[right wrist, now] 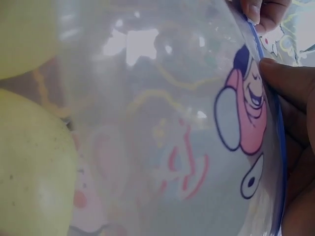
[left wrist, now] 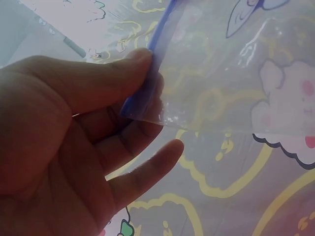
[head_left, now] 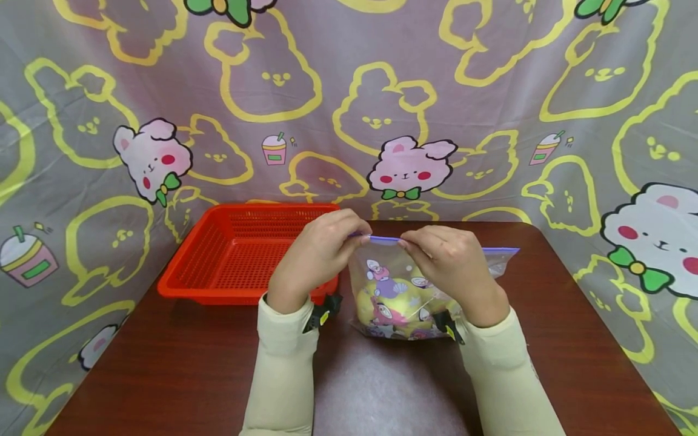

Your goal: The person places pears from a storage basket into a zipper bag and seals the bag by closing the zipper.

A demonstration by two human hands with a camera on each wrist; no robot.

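Observation:
A clear zip bag [head_left: 382, 284] printed with cartoon figures stands on the table, its purple zip strip along the top. Inside it are several round yellow-green fruits [head_left: 395, 306], seen close up as speckled fruit [right wrist: 34, 167] in the right wrist view. My left hand [head_left: 322, 248] pinches the left end of the strip between thumb and fingers, and the left wrist view shows that bag corner [left wrist: 142, 98] in its grip. Further right along the strip, my right hand [head_left: 455, 260] pinches the zip between thumb and fingers. The strip's right end sticks out past that hand.
A red plastic basket [head_left: 218, 290] with perforated walls sits at the back left, partly behind my left hand. The brown table [head_left: 572, 339] has a patterned curtain [head_left: 327, 79] along its back and sides.

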